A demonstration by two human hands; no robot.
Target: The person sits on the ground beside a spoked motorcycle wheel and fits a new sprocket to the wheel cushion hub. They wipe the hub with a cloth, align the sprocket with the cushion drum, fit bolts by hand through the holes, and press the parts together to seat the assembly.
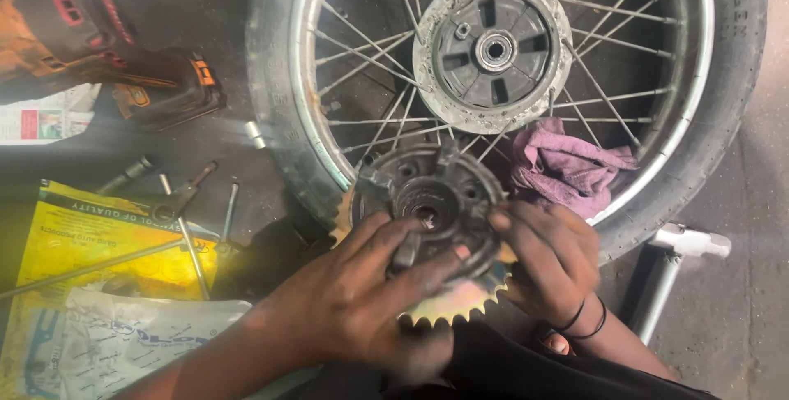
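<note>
Over the spoked wheel (509,80), my left hand (362,285) and right hand (551,260) clamped the sprocket carrier (436,203) — steadying it, hub-side up.

Dark, grimy concrete floor (740,318), dimly lit, brighter at right.

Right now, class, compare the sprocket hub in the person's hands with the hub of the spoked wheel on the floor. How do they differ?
The sprocket hub is dark and greasy, ringed with brass-coloured teeth; the wheel hub is pale grey with a toothless rim. The sprocket hub is loose, gripped by the left hand and right hand; the wheel hub sits fixed among spokes, untouched. Both are round with a central bore.
</note>
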